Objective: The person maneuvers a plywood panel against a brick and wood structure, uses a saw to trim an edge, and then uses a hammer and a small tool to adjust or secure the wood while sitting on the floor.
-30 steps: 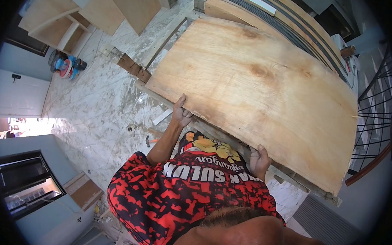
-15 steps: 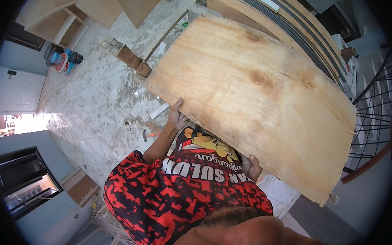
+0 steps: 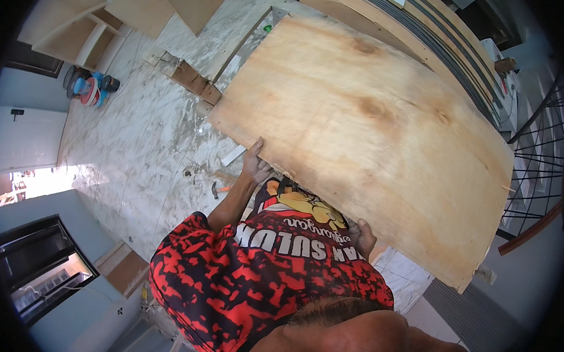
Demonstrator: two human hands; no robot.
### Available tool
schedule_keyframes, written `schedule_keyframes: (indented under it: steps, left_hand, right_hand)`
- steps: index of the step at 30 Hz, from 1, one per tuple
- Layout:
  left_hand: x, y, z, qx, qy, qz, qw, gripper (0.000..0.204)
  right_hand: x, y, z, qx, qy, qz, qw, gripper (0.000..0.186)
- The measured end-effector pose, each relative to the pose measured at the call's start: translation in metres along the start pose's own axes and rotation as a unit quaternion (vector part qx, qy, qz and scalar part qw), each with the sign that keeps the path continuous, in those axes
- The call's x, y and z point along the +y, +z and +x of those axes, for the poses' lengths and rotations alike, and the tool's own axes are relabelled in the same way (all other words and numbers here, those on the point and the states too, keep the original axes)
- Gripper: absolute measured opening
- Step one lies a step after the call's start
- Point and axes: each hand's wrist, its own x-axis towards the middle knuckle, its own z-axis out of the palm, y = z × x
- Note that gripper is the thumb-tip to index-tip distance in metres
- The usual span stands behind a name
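A large rectangular plywood sheet [image 3: 365, 135] spreads out in front of me, tilted across the view, with dark knots in its pale face. My left hand [image 3: 255, 163] grips its near edge toward the left corner, thumb on top and fingers underneath. Farther right along the same edge, my right hand [image 3: 363, 237] is closed on the sheet with its thumb over the top. The fingers below the board are hidden. A wooden block [image 3: 195, 83] sits beside the sheet's left corner.
A hammer [image 3: 220, 189] with an orange handle lies on the dusty tiled floor [image 3: 138, 144] at left. Stacked boards and dark strips [image 3: 426, 50] stand beyond the sheet. To the right is a spoked wheel [image 3: 536, 181]. Buckets [image 3: 92, 89] and wooden cabinets [image 3: 99, 33] are far left.
The view has shifted slightly, moving the floor and wall things a little in the picture. Both hands keep their hold on the plywood sheet, which has barely moved.
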Motion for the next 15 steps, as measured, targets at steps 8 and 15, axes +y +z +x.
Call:
schedule_keyframes:
  steps: [8, 15]
  left_hand:
    - [-0.006, -0.015, 0.006, -0.04, 0.003, 0.001, 0.999, 0.042]
    - [-0.004, -0.024, 0.007, 0.015, -0.016, 0.038, 0.999, 0.042]
  right_hand:
    - [-0.004, 0.028, -0.001, 0.002, -0.056, -0.122, 0.991, 0.066]
    - [0.018, -0.015, 0.014, 0.018, -0.039, 0.046, 0.998, 0.055]
